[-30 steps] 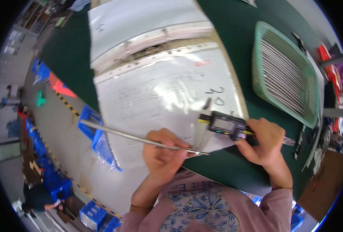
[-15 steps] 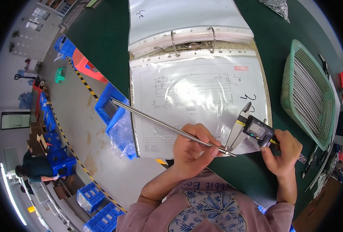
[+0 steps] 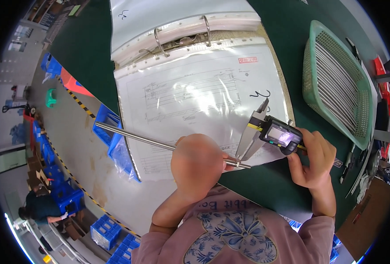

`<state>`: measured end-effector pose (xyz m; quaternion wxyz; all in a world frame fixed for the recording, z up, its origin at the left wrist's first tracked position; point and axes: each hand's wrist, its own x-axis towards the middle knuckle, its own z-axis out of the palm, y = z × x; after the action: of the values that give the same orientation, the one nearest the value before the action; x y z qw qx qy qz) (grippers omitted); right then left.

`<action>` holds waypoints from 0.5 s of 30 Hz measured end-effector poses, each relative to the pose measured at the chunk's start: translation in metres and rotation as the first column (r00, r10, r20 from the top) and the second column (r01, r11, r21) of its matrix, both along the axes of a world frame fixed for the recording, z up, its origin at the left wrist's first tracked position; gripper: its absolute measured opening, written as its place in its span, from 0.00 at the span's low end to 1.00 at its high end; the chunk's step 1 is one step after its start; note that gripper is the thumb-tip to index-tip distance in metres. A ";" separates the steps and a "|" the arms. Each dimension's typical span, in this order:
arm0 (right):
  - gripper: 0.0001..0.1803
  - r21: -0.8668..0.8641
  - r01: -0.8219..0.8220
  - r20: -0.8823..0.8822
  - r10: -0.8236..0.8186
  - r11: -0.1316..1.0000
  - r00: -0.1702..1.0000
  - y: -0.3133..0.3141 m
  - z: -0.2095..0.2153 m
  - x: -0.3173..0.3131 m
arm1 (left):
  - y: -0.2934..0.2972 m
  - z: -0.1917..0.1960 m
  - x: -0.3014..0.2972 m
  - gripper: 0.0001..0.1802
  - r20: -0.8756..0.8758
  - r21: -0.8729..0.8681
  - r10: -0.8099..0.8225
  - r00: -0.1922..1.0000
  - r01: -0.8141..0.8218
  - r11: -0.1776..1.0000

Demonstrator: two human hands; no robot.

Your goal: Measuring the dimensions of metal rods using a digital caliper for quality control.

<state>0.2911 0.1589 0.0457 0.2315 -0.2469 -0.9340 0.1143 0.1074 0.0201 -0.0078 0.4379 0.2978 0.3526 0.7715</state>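
Observation:
A long, thin metal rod point(image 3: 137, 138) slants across the lower part of an open ring binder point(image 3: 272, 55). My left hand point(image 3: 196, 169) is closed round the rod near its right end; a blur covers most of that hand. My right hand point(image 3: 314, 159) grips a digital caliper point(image 3: 281, 134) by its slide, thumb below the black display housing. The caliper's long jaws point down and left, their tips at the rod close to its right end. Whether both tips press on the metal cannot be made out. Under the rod lies a technical drawing point(image 3: 190, 103) in a clear sleeve.
A green plastic basket point(image 3: 310, 81) of similar rods stands at the right of the dark green table point(image 3: 287, 26). Tools lie beyond it, among them a knife-like one point(image 3: 347, 163). Past the left edge are a blue bin point(image 3: 101, 121) and a person point(image 3: 43, 207) farther off.
The view has shifted, so binder and basket sit further left and higher. The rod tilts less steeply. Both hands keep their hold, and the caliper stays at the rod's right end.

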 end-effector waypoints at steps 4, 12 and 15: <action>0.20 0.098 -0.028 -0.034 0.032 0.995 0.999 0.002 0.000 0.002 | 0.000 -0.001 0.001 0.16 0.022 -0.024 0.027 0.999 -0.027 0.999; 0.21 0.138 -0.043 -0.062 0.052 0.990 0.997 0.003 0.000 0.003 | 0.000 0.003 0.002 0.16 -0.006 -0.046 0.040 0.999 -0.041 0.998; 0.21 0.140 -0.045 -0.058 0.053 0.989 0.997 0.004 0.001 0.003 | 0.000 0.002 0.002 0.16 -0.001 -0.049 0.039 0.999 -0.039 0.998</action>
<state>0.2939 0.1624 0.0466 0.2741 -0.2036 -0.9379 0.0622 0.1093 0.0203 -0.0053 0.4301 0.2801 0.3768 0.7711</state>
